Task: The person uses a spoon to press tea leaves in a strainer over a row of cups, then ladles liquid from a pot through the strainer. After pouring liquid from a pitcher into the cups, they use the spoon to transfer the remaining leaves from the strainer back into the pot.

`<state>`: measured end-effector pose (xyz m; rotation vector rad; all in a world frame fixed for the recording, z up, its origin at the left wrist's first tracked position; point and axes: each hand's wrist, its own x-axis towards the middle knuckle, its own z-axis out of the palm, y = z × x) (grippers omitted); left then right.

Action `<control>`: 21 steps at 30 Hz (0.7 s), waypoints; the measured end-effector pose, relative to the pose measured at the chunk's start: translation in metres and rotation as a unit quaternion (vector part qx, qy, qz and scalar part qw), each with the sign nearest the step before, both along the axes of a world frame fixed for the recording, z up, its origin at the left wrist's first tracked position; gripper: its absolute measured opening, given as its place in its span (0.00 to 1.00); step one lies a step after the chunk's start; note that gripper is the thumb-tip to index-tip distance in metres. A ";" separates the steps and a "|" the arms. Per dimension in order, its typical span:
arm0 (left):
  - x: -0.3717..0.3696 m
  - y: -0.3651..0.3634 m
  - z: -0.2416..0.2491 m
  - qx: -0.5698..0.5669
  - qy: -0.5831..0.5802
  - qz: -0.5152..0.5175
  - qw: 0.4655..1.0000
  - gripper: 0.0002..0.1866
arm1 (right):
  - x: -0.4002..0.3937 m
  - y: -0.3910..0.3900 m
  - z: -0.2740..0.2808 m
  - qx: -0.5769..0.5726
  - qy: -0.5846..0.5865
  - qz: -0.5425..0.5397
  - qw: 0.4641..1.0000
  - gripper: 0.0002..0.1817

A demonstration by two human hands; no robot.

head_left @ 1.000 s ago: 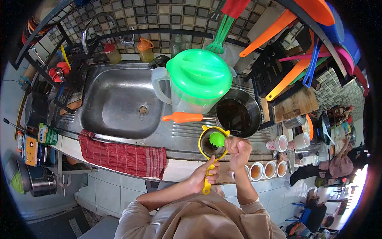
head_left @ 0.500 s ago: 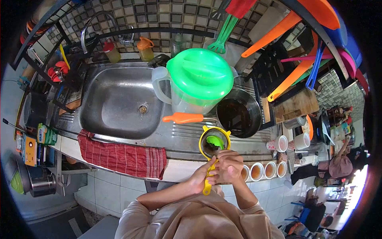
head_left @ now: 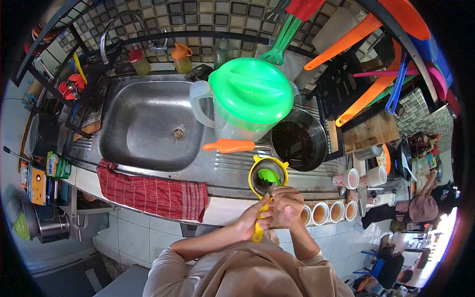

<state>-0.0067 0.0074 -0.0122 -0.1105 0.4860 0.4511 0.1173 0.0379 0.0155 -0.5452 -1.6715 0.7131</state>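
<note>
My left hand (head_left: 250,221) is closed round the handle of a yellow strainer (head_left: 253,183), held level over the front edge of the drainboard. In its mesh lie dark wet bits, likely tea leaves. A bright green spoon (head_left: 268,174) dips into the strainer; my right hand (head_left: 288,204) is closed on its handle end, which the fingers mostly hide. Just behind the strainer rests an orange-handled tool (head_left: 228,145). A large pitcher (head_left: 242,127) with a green lid (head_left: 251,91) stands further back, beside a metal pot (head_left: 321,148) holding dark liquid.
White cups (head_left: 320,213) of orange-brown liquid line the counter edge at right. Behind them, two patterned cups (head_left: 351,178) lie tipped. At left are the sink (head_left: 148,128) and a red cloth (head_left: 148,190). Ladles (head_left: 341,42) hang upper right; another person (head_left: 423,200) is far right.
The spoon has shifted slightly within the strainer, and more dark bits show in its bowl. Both hands keep their grip and nearly the same place; the view has moved slightly.
</note>
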 end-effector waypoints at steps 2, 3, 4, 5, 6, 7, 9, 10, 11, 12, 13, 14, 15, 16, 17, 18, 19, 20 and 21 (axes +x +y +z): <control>0.000 0.000 -0.003 0.002 -0.015 0.000 1.000 0.17 | -0.007 0.005 0.006 0.003 0.026 -0.021 0.999 0.26; -0.001 0.000 -0.002 0.002 -0.014 0.000 1.000 0.17 | -0.009 0.006 0.009 0.007 0.052 -0.043 0.998 0.28; -0.001 0.001 -0.001 0.010 -0.017 -0.002 1.000 0.17 | -0.006 0.007 0.012 -0.003 0.050 -0.034 0.998 0.28; -0.001 0.001 0.000 0.018 -0.021 -0.003 1.000 0.17 | 0.000 0.006 0.012 -0.003 0.050 -0.034 0.998 0.28; -0.001 0.001 0.000 0.018 -0.021 -0.002 1.000 0.17 | 0.007 0.004 0.011 -0.012 0.049 0.000 0.999 0.26; -0.001 0.001 -0.001 0.021 -0.026 -0.004 0.999 0.17 | 0.010 0.003 0.011 -0.021 0.048 0.033 0.998 0.25; 0.000 0.001 -0.002 0.024 -0.031 -0.006 0.999 0.18 | 0.007 -0.002 0.016 -0.027 0.059 0.025 0.998 0.25; 0.000 0.001 -0.003 0.021 -0.023 -0.006 1.000 0.18 | 0.004 -0.004 0.018 -0.032 0.071 0.017 0.997 0.26; 0.001 0.001 -0.003 0.018 -0.014 -0.006 1.000 0.18 | 0.004 -0.006 0.016 -0.032 0.071 0.017 0.997 0.26; 0.000 0.002 -0.004 0.017 -0.014 -0.006 1.000 0.18 | 0.003 -0.007 0.012 -0.035 0.058 0.014 0.998 0.26; 0.000 0.002 -0.004 0.007 -0.021 -0.009 1.000 0.17 | 0.003 -0.008 0.009 -0.037 0.044 0.010 0.998 0.26; -0.001 0.002 -0.005 -0.002 -0.028 -0.012 1.000 0.17 | 0.002 -0.007 0.009 -0.038 0.028 0.009 0.999 0.25; -0.001 0.002 -0.005 -0.002 -0.028 -0.012 1.000 0.17 | 0.002 -0.007 0.007 -0.039 0.029 0.009 0.999 0.25; -0.002 0.002 -0.006 -0.005 -0.027 -0.010 1.000 0.17 | 0.002 -0.006 0.003 -0.029 0.027 0.008 0.999 0.25; -0.002 0.001 -0.006 -0.007 -0.026 -0.009 1.000 0.17 | 0.002 -0.006 0.000 -0.019 0.026 0.007 0.999 0.24; -0.001 0.001 -0.004 -0.006 -0.026 -0.010 1.000 0.17 | 0.002 -0.005 -0.002 -0.019 0.026 0.005 0.999 0.24; 0.000 0.001 -0.001 -0.008 -0.008 -0.005 1.000 0.17 | 0.001 -0.001 -0.002 -0.004 0.002 -0.006 1.000 0.24; 0.001 0.001 0.001 -0.010 0.011 0.000 1.000 0.17 | 0.000 0.003 -0.003 0.010 -0.022 -0.017 1.000 0.24; 0.001 0.001 0.003 -0.008 0.011 0.000 1.000 0.17 | -0.001 0.005 -0.003 0.012 -0.022 -0.017 1.000 0.24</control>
